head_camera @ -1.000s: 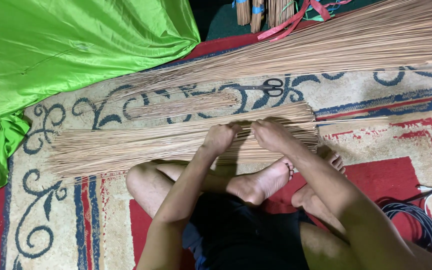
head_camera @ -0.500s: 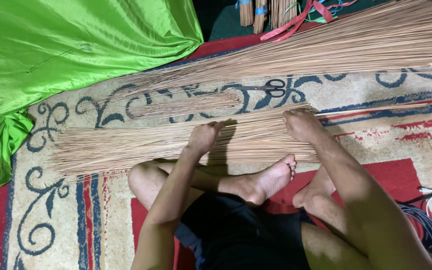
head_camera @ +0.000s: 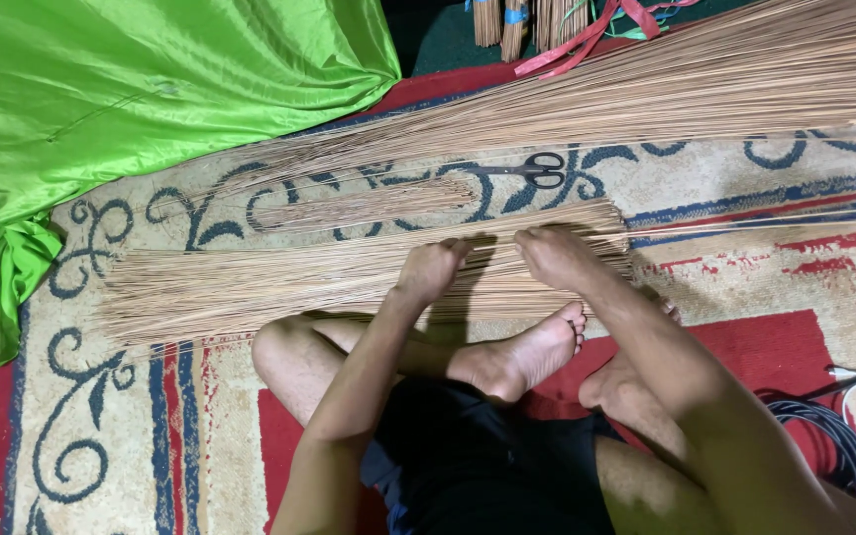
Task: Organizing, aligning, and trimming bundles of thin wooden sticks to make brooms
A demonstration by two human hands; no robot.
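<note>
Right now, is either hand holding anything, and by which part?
Both hands, left hand and right hand, press on the bundle of thin sticks near its thicker end; a closed grip cannot be told.

My left hand (head_camera: 430, 269) covered part of the stick bundle (head_camera: 279, 277), fingertips tucked out of sight. The big stick pile (head_camera: 705, 89) ran off the right edge, cables (head_camera: 824, 436) cut off too.

**A patterned carpet under warm indoor light**

A cream carpet (head_camera: 705, 188) with blue scrollwork and red panels fills the frame. Shiny green fabric (head_camera: 121, 109) bunches across the upper left. Dark cables (head_camera: 829, 436) coil at the lower right edge.
</note>
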